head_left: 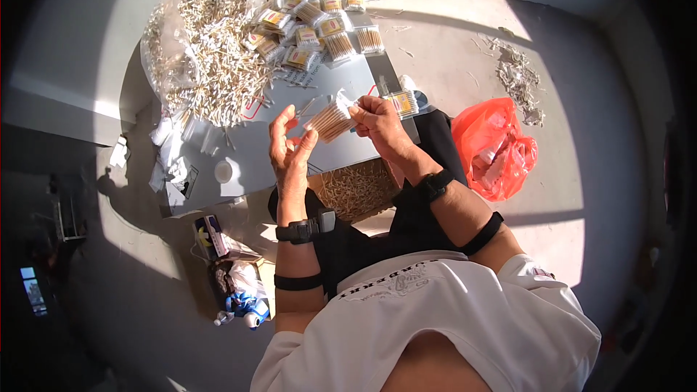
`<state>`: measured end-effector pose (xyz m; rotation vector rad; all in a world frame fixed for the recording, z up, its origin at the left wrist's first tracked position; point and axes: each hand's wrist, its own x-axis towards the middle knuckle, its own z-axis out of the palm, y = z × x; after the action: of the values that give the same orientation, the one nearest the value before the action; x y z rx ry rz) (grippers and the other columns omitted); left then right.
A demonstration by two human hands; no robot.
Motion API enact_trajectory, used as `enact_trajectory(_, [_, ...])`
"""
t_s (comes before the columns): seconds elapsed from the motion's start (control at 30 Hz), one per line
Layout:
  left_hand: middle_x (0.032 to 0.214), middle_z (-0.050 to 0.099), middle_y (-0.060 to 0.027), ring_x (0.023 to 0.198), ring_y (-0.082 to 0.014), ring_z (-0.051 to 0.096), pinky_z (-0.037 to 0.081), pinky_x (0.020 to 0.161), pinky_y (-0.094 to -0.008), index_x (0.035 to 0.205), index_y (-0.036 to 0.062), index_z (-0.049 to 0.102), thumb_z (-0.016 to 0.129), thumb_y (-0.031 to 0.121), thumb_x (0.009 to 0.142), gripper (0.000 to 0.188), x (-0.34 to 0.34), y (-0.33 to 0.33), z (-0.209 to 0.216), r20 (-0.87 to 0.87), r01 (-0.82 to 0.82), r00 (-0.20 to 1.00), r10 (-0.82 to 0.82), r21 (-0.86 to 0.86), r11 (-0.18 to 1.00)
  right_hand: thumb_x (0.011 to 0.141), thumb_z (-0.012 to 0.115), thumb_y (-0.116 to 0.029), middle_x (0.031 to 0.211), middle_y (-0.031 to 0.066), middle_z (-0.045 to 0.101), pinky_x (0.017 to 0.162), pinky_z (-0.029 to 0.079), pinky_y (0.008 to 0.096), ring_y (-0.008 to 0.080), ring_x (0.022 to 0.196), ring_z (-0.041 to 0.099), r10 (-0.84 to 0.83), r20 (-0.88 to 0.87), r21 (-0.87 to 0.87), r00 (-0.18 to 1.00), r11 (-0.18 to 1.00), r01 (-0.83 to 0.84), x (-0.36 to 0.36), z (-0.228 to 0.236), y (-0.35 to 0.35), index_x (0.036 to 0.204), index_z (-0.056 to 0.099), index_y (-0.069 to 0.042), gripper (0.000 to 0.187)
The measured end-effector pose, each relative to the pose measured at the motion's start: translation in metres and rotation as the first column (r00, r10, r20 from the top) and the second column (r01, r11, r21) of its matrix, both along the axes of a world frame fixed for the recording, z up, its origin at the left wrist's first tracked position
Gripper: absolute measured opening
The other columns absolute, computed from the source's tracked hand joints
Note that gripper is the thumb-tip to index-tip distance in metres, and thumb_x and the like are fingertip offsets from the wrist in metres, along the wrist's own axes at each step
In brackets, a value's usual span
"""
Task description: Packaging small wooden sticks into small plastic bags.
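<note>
A small clear bag of cotton swabs (pixel 330 123), with brown sticks lined up side by side, is held tilted above the table's near edge. My right hand (pixel 380 127) pinches the bag's right end, where the loose plastic bunches up. At the bag's left end is my left hand (pixel 289 149), its fingers spread and its thumb tip right by the lower left corner. Whether that thumb presses on the plastic is hard to see. Just beyond my right hand, another filled swab pack (pixel 404 104) lies near the table's right edge.
Loose swabs spill from a big clear bag (pixel 190 54) on the grey table (pixel 279 163). Beside them are heaped finished packs (pixel 308 22). A box of swabs (pixel 353 192) sits below the table edge. A red plastic bag (pixel 494 149) is at right, scraps (pixel 519 76) on the floor.
</note>
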<state>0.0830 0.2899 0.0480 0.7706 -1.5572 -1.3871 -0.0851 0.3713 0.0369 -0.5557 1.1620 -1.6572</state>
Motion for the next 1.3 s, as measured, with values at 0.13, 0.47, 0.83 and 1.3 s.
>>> enact_trajectory(0.13, [0.122,0.054,-0.0144,0.108,-0.018,0.052,0.044,0.089,-0.0314,0.129,-0.006,0.047,0.076,0.014,0.079,0.061,0.001,0.021,0.009,-0.226,0.111,0.971,-0.071,0.167,0.98,0.094,0.054,-0.008,0.076,-0.001,0.052,0.056,0.035,0.0213,0.0056,0.059,0.037,0.069,0.638,-0.193,0.767,0.979,0.073,0.005,-0.008,0.007,0.093,0.058,0.001,0.009])
enact_trajectory(0.47, [0.089,0.063,-0.0033,0.074,-0.0069,0.058,0.049,0.06,-0.0202,0.101,-0.0038,0.061,0.068,0.005,0.087,0.018,-0.036,0.06,0.026,-0.076,-0.184,0.982,0.171,-0.227,0.956,0.094,0.054,-0.009,0.089,-0.0005,0.053,0.058,0.037,0.0212,0.0052,0.064,0.04,0.344,0.816,-0.413,0.465,0.909,0.052,0.046,-0.011,0.014,0.115,0.053,0.004,0.025])
enact_trajectory(0.83, [0.1,0.067,-0.0111,0.092,-0.0275,0.061,0.049,0.082,-0.039,0.098,0.0002,0.067,0.076,0.006,0.076,0.025,-0.029,0.063,0.052,-0.133,-0.323,0.942,0.307,-0.596,0.735,0.092,0.06,-0.009,0.08,-0.0027,0.053,0.06,0.043,0.0191,0.0045,0.065,0.045,0.286,0.856,-0.321,0.432,0.947,0.01,0.07,0.014,0.009,0.104,0.057,0.0,0.015])
enact_trajectory(1.3, [0.097,0.067,-0.0099,0.089,-0.0289,0.061,0.047,0.081,-0.0387,0.101,0.0013,0.066,0.082,0.009,0.069,0.037,-0.028,0.062,0.072,-0.181,-0.37,0.907,0.38,-0.773,0.515,0.095,0.055,-0.009,0.118,0.0113,0.059,0.1,0.046,0.0398,0.0243,0.11,0.057,0.552,0.8,-0.571,0.235,0.821,0.02,0.075,0.018,0.01,0.121,0.053,-0.001,0.027])
